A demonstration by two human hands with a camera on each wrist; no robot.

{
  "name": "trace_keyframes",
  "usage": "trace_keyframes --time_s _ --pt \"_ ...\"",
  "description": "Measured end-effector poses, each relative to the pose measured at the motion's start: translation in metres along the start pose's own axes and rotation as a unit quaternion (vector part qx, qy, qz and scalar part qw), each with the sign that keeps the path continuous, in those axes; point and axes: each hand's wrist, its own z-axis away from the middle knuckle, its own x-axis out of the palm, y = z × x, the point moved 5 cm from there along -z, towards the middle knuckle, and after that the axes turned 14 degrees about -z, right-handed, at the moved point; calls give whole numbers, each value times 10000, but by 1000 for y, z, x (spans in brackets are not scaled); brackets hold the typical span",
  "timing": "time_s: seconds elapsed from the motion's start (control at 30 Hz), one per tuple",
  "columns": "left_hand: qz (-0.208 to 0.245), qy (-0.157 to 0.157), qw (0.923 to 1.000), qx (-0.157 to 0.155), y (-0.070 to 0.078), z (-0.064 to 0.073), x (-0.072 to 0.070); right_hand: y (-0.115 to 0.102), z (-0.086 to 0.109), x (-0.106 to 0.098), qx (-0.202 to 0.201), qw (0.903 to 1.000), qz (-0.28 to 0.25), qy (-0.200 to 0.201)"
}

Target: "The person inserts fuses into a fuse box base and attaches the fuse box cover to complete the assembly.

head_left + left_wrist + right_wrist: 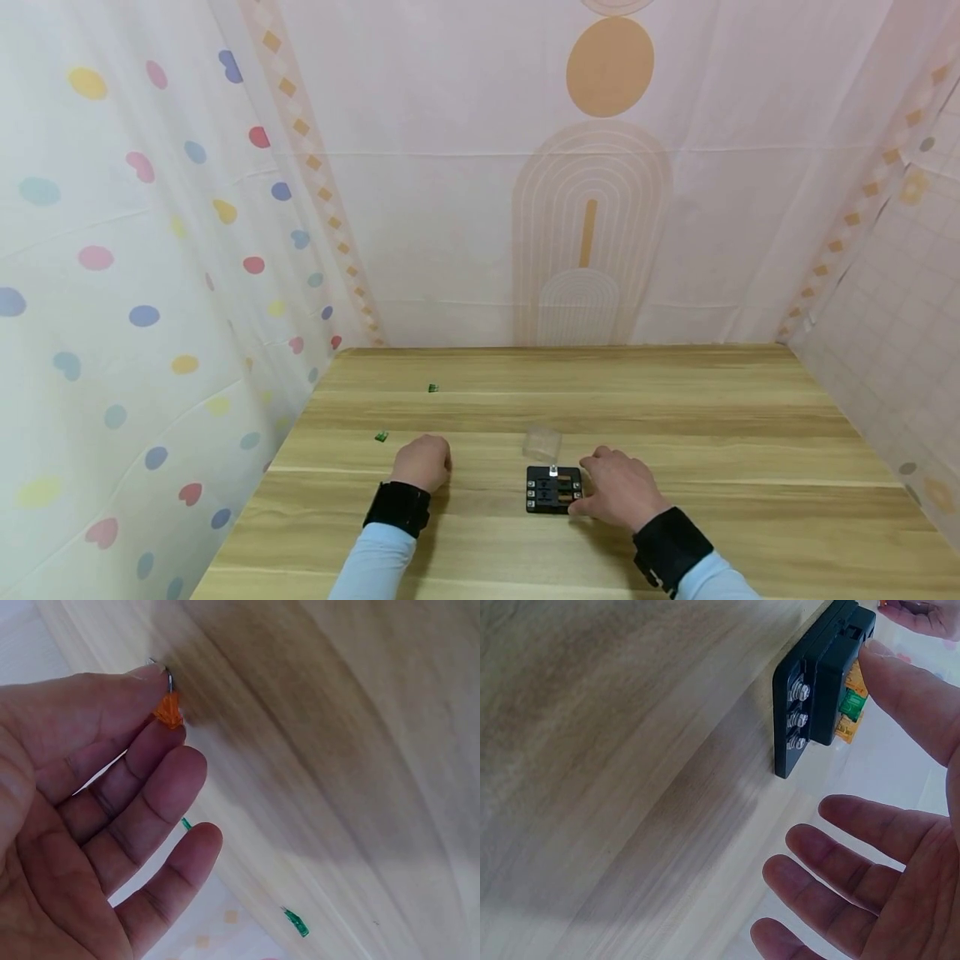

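My left hand [422,463] pinches an orange blade fuse [169,712] between thumb and index finger, its metal prongs by the thumb tip; the other fingers are loosely bent. A black fuse block [553,490] lies on the table between the hands. Along its side are metal screw terminals [798,720], and orange fuses [846,729] and a green fuse [852,704] sit in it. My right hand [622,487] is at the block's right side, fingers spread and thumb tip right at its edge.
A clear plastic cover [542,442] lies just behind the fuse block. Two loose green fuses are on the left of the wooden table [750,467]: one fuse [382,436] near my left hand, another fuse [433,387] farther back. Patterned curtains [450,208] stand around the table.
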Motion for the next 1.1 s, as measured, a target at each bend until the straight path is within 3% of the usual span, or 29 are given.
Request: trace_keyframes --time_s 0.33,0.77,1.1 --pt "-36 282 9995 104 0 2 -3 -1 1 0 -15 10000 -61 14" --pt "-35 192 9997 124 2 1 -6 -3 -1 -1 3 10000 -24 -38" --pt "52 290 9992 256 8 3 -19 -2 -2 0 -48 9999 -23 -104"
